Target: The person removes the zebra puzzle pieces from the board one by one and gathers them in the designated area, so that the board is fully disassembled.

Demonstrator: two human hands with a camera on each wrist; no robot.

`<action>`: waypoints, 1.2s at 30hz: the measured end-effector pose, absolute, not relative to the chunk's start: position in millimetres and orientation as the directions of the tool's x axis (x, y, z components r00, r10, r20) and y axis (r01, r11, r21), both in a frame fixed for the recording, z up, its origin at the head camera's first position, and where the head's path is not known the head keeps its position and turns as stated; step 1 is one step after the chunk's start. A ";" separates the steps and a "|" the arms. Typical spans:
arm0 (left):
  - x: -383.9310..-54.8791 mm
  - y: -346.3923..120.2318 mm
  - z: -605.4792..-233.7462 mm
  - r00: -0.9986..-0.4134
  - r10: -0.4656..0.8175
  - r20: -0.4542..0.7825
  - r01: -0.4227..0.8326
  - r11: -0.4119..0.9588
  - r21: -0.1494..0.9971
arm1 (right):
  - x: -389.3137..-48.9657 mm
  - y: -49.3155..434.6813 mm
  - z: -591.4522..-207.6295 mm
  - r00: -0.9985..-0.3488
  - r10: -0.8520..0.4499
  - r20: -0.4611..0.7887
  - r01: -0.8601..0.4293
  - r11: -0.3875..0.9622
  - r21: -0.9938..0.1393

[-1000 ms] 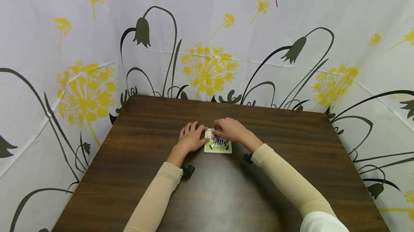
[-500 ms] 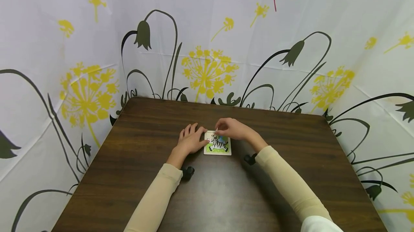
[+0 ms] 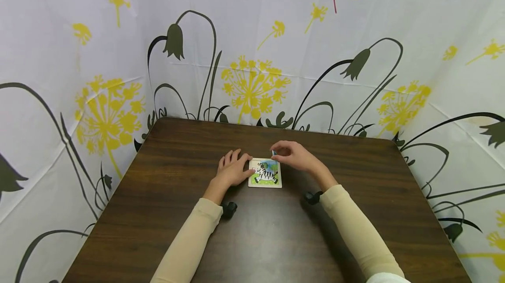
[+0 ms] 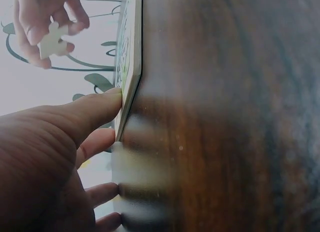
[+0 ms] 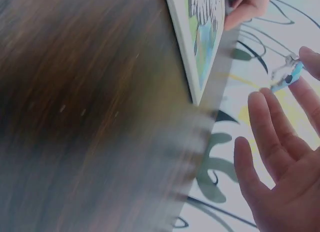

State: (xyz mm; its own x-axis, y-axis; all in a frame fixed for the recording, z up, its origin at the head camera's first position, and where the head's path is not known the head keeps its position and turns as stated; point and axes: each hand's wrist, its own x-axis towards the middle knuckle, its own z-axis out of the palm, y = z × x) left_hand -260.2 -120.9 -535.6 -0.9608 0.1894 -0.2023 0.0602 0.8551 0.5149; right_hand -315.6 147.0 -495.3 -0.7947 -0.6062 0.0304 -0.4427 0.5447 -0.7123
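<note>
A small square jigsaw board with a zebra picture lies on the dark wooden table. My left hand rests at its left side, thumb pressing the rim, index finger at the far left corner, other fingers spread on the table. My right hand is raised over the board's far right corner and pinches a jigsaw piece between thumb and fingers. In the left wrist view the piece shows a pale side; its blue printed side faces the right wrist view. The zebra's upper area on the board shows blue and green.
The brown wood-grain table reaches out on all sides of the board. Behind it hangs a white curtain printed with yellow and dark green flowers. Dark wrist cameras sit on both forearms.
My right hand has lifted from the board's upper middle and moved to the right, with the jigsaw piece now showing in its pinch. My left hand has kept its place on the board's edge.
</note>
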 end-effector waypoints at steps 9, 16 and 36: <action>-253.4 -121.7 -526.5 -0.967 0.187 -0.172 0.071 0.850 0.521 | -312.6 171.5 -492.3 -0.863 -0.497 0.090 -0.439 0.650 -0.621; -254.3 -123.3 -528.9 -0.963 0.188 -0.195 0.062 0.853 0.518 | -314.8 189.6 -496.0 -0.904 -0.420 0.082 -0.389 0.724 -0.570; -266.3 -133.9 -545.7 -0.910 0.284 -0.303 0.094 0.852 0.515 | -322.0 190.0 -523.1 -0.926 -0.365 -0.094 -0.296 0.858 -0.420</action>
